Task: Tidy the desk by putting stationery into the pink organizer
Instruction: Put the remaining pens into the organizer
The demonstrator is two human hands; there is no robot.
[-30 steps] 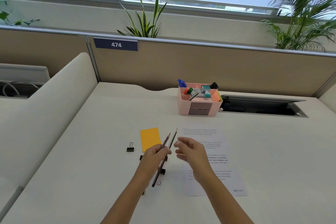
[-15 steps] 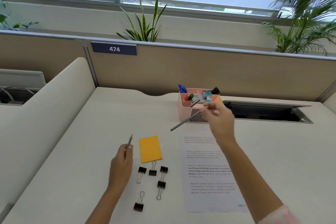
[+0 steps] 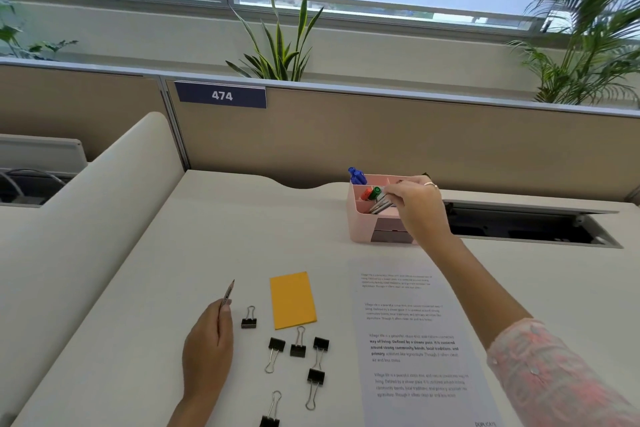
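Since the pink organizer (image 3: 367, 229) already has markers and pens standing in its compartments, I'd say this is maybe halfway done. It sits right under the right hand (image 3: 415, 208), whose fingers are pinched on a dark pen (image 3: 381, 205) that's angled down into a front compartment, so that one's basically in. The left hand (image 3: 207, 347) is low on the bench (image 3: 138, 288), closed around a pencil (image 3: 228, 293) with the tip pointing away. Just right of that hand: six black binder clips (image 3: 298, 347) scattered about and an orange sticky pad (image 3: 292, 300), all loose. A printed sheet (image 3: 415, 340) lies under the right forearm, which stretches forward with the wrist bent down.
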